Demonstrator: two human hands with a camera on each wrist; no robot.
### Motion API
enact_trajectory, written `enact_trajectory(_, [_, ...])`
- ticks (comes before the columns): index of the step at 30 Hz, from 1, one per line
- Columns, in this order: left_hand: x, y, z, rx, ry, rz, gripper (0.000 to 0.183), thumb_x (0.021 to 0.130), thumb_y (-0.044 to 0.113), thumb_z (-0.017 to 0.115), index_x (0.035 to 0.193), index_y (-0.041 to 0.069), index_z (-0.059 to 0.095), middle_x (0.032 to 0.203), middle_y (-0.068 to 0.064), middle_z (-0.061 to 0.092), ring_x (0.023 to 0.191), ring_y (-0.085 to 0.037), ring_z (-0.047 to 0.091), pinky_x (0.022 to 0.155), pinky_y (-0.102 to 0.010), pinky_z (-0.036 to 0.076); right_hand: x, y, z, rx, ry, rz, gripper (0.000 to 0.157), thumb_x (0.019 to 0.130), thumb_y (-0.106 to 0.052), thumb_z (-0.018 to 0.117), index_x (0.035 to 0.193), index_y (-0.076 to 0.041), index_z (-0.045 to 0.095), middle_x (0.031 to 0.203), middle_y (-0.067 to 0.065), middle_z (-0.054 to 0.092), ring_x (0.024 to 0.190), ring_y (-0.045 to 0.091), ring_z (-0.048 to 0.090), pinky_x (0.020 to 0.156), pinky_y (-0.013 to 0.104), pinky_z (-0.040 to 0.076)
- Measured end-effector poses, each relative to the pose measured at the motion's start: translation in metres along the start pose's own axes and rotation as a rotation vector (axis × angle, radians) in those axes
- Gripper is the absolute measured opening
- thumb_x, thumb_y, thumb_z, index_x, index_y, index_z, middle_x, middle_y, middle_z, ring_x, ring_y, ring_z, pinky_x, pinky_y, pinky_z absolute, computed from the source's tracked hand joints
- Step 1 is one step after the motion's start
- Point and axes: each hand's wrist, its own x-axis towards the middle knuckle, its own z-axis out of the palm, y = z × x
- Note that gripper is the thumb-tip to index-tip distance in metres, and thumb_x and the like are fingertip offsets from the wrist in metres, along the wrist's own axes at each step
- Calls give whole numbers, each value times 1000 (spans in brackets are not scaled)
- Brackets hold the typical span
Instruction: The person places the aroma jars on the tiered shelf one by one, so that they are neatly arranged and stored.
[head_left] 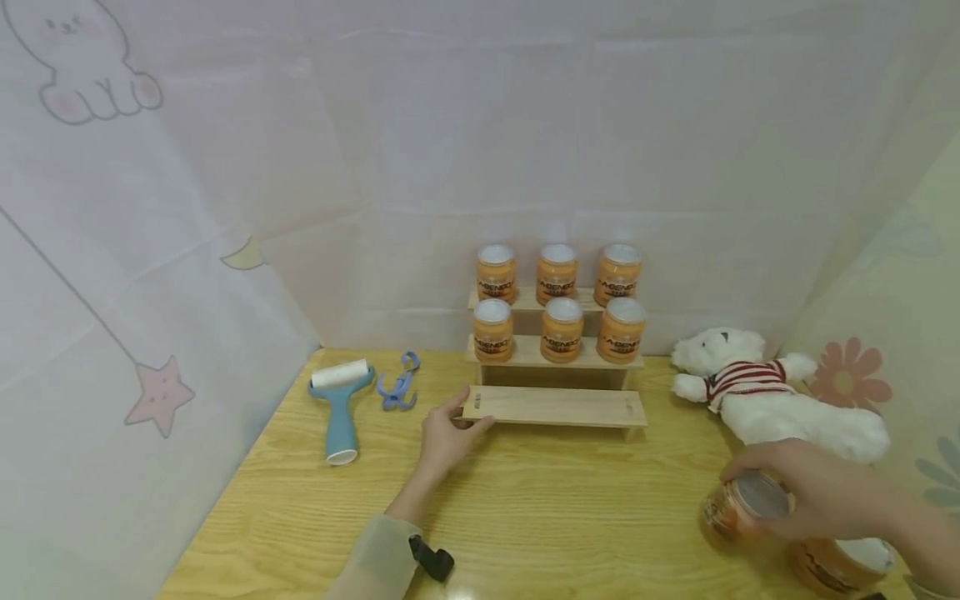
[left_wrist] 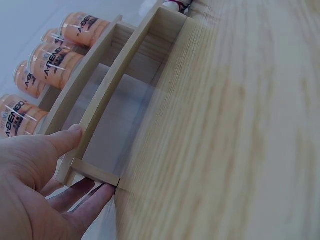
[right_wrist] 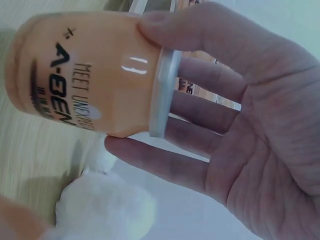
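Note:
My left hand (head_left: 446,435) grips the left end of the lowest step of a wooden tiered rack (head_left: 555,406), thumb on the front edge and fingers round the side support, as the left wrist view shows. At the right, my right hand (head_left: 821,492) holds an orange jar (right_wrist: 95,75) near its pale lid, thumb on one side and fingers on the other. Another orange jar (head_left: 840,567) stands on the table just below that hand, partly hidden by it. Orange jars (head_left: 562,331) fill the rack's middle and top steps in rows of three; the lowest step is bare.
A white plush bear (head_left: 787,400) in a striped shirt lies right of the rack. To the left are a blue-handled lint roller (head_left: 341,412) and a purple hook-shaped piece (head_left: 397,387). A pale printed cloth (head_left: 450,150) hangs behind and beside the table (head_left: 570,508).

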Motion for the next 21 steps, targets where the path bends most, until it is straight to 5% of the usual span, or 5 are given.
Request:
enact_trajectory(6, [0,1,0,6,1,4,78,90,30,89,156,8,53,155,-19,58,105,-32,78,83,-38,68,26,-3,-5,-61,37,-45,39,83,-26,94,116,-27,74,107,-21,72,89,-8,60,65,15,49])
enact_trajectory(14, [1,1,1,-15,-2,-8,78,90,28,89,155,6,53,154,-21,59,104,-33,78,81,-37,68,63,-7,-24,-91,-48,-9,45,81,-28,93,119,-35,71,107,-25,70,87,-8,57,66,19,50])
enact_trajectory(21, [1,1,0,-10,2,-13,77,90,30,89,155,7,54,153,-21,60,104,-32,78,82,-39,68,92,-10,-32,-40,-73,-58,37,87,-26,90,119,-27,72,107,-18,71,83,-5,58,63,19,50])
